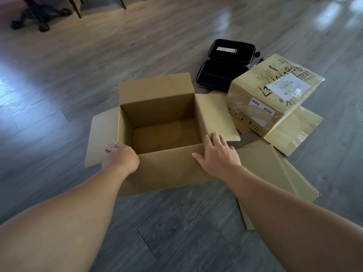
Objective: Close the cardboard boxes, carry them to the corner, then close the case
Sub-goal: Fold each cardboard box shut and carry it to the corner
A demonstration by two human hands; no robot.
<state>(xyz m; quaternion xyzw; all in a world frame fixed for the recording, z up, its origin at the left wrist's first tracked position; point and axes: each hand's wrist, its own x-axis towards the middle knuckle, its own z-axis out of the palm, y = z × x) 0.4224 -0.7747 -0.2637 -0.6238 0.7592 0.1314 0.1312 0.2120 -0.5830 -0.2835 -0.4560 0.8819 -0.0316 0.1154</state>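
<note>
Cardboard box (157,122) sits open mid-floor; left hand (119,157) curls on its 9 o'clock flap, right hand (218,154) lies flat at 3 o'clock, so uneven folding could jam the flaps

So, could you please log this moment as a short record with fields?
open box: open cardboard box on floor, all flaps out, inside looks empty
left hand: left hand on left flap
right hand: right hand flat on near right corner
second box: taped box, closed, tilted
case: black case lying open
</note>
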